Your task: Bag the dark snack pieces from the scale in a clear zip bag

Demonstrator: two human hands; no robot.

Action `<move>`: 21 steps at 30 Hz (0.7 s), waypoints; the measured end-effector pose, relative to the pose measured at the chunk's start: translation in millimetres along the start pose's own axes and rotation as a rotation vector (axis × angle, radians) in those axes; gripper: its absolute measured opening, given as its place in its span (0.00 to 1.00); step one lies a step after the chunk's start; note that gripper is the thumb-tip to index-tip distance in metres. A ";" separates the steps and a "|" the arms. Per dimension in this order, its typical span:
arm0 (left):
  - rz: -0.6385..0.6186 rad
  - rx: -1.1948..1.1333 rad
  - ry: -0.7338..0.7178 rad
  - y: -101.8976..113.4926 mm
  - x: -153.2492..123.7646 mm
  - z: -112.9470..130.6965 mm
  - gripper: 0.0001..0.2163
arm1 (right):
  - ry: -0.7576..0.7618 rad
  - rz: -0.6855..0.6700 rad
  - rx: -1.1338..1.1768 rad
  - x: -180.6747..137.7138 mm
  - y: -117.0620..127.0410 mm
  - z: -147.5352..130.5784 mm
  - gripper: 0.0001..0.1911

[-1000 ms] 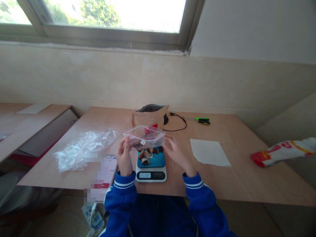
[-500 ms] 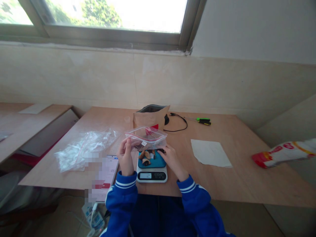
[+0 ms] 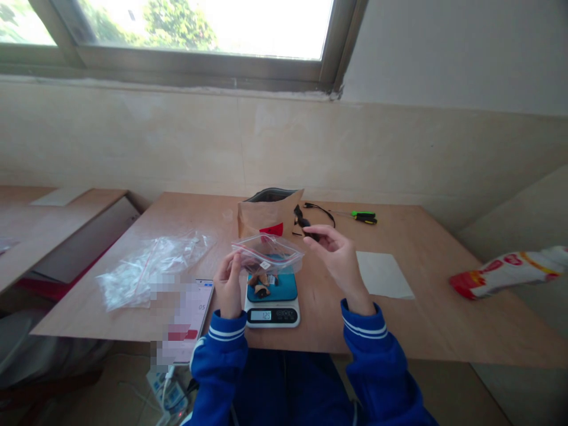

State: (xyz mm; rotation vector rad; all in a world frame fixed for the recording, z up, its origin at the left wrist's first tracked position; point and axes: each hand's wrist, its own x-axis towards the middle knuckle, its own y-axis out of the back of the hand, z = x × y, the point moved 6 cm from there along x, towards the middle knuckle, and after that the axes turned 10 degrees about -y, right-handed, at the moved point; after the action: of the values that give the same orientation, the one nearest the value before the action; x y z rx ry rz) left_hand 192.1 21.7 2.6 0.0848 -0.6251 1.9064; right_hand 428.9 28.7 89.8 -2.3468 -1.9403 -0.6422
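Note:
My left hand point(image 3: 229, 283) grips a small clear zip bag point(image 3: 268, 255) with a red seal strip, holding it open above a kitchen scale point(image 3: 272, 300). The scale's blue plate carries a few brown and dark pieces point(image 3: 261, 284), and its display shows a reading. My right hand point(image 3: 336, 255) is raised just right of the bag's mouth, with fingers pinched on a small dark piece point(image 3: 309, 233). Both arms wear blue sleeves with white stripes.
A brown paper pouch point(image 3: 267, 213) stands open behind the scale. A heap of clear zip bags point(image 3: 151, 266) and a phone point(image 3: 190, 310) lie to the left. A white sheet point(image 3: 384, 274), a black cable point(image 3: 322, 213), a green-handled tool point(image 3: 364, 216) and a red-white packet point(image 3: 506, 269) are to the right.
My right hand left the scale plate and rose to the right of the bag's mouth with a dark piece pinched in its fingers. The bag shifted slightly lower and rightward.

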 end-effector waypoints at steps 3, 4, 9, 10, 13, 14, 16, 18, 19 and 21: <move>-0.019 0.002 -0.002 -3.8 -1.8 -0.3 0.13 | 0.196 -0.317 -0.195 2.1 -23.5 -44.4 0.09; -0.021 0.010 -0.008 -4.2 -2.0 0.4 0.12 | 0.238 -0.392 -0.256 1.3 -30.1 -53.1 0.09; -0.003 0.024 -0.027 -1.5 0.0 4.6 0.12 | 0.209 -0.444 -0.174 7.9 -32.4 -52.1 0.14; 0.009 0.022 -0.032 -0.3 1.0 6.0 0.12 | 0.171 -0.372 -0.120 11.9 -27.7 -42.2 0.14; 0.073 0.025 -0.045 5.0 4.9 10.2 0.12 | 0.038 -0.169 -0.055 18.8 -21.2 4.1 0.13; 0.103 0.028 -0.051 7.3 6.3 11.6 0.12 | -0.005 -0.186 -0.079 17.8 -26.8 21.6 0.12; 0.167 0.036 -0.073 12.1 9.2 14.6 0.12 | -0.041 -0.311 -0.148 10.2 -46.4 50.8 0.13; 0.209 0.037 -0.101 15.3 11.6 17.2 0.12 | -0.020 -0.450 -0.244 -1.7 -67.5 68.9 0.20; 0.220 0.036 -0.110 16.2 12.6 18.2 0.12 | -0.003 -0.508 -0.286 -7.7 -76.4 74.3 0.25; 0.226 0.033 -0.120 16.9 13.8 19.3 0.12 | 0.032 -0.602 -0.336 -17.7 -89.6 79.4 0.33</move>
State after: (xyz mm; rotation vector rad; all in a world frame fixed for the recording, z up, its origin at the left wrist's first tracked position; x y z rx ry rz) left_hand 167.0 19.6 17.4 0.1559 -0.7085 2.1425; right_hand 364.9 54.3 -9.7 -1.8433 -2.7212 -1.0998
